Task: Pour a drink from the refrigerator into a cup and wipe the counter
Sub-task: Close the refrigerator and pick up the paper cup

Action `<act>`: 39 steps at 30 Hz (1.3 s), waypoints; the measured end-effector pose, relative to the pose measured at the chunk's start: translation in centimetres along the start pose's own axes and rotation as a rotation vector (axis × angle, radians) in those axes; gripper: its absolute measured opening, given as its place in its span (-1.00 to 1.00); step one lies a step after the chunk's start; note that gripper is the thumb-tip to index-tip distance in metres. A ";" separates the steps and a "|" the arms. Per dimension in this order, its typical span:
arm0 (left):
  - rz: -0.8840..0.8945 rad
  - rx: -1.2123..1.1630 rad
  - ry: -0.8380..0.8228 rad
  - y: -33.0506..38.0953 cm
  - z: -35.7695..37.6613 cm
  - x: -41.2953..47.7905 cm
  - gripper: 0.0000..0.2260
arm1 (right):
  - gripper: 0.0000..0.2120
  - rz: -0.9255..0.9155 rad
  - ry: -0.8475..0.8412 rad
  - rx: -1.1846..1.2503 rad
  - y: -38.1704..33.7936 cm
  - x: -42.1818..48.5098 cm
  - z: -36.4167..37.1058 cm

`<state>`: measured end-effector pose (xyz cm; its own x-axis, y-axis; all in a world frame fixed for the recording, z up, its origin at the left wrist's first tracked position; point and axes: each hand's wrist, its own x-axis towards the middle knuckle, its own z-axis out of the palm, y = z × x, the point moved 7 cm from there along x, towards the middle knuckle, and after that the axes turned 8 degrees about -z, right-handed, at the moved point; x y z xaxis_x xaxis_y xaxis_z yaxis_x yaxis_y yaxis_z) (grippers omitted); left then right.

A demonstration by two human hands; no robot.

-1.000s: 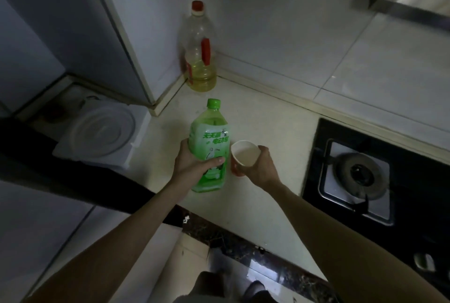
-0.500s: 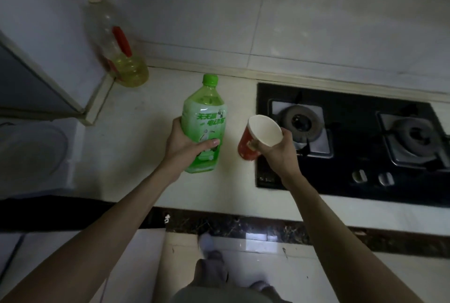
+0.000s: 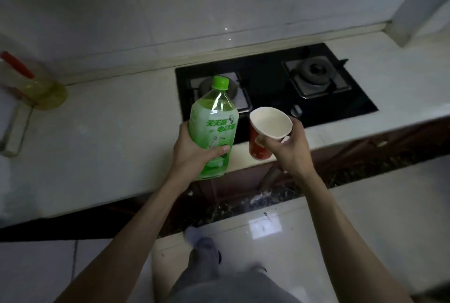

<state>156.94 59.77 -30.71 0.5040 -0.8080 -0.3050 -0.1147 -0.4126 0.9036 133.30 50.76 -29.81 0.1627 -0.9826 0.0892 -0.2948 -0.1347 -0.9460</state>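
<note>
Left hand [image 3: 192,154] wraps the lower body of the green bottle [image 3: 213,127], thumb across the label; the cap [image 3: 220,82] is on. Right hand [image 3: 288,150] pinches the paper cup [image 3: 266,136] near its rim, fingers curled round it; the cup looks empty and tilts toward the camera. Both are held above the front edge of the counter [image 3: 109,132], just before the stove [image 3: 275,83]. Judged progress: drink fetched, cup in hand; uncapping, pouring and wiping remain. An oil bottle [image 3: 29,83] stands far left.

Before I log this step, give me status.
Left hand grips bottle, cap on. Right hand holds cup, empty. Nothing poured yet.
</note>
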 end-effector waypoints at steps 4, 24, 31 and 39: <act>0.041 0.003 -0.128 1.8 8.4 -4.4 -0.22 | -0.56 0.020 0.150 -0.008 1.8 -4.8 -10.2; 0.175 0.137 -0.683 8.1 40.2 -16.1 -0.18 | -0.57 0.266 0.726 -0.181 10.8 -19.0 -39.3; 0.174 0.160 -0.735 11.2 48.4 -13.5 -0.18 | -0.37 0.319 0.780 -0.196 13.7 -13.2 -45.0; 0.158 0.174 -0.796 16.1 57.8 -10.3 -0.16 | -0.37 0.347 0.802 -0.229 15.6 -5.7 -52.4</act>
<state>100.46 37.14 -30.40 -0.2786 -0.8907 -0.3592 -0.2975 -0.2755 0.9141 78.40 47.56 -28.78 -0.6504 -0.7552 0.0814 -0.3988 0.2484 -0.8828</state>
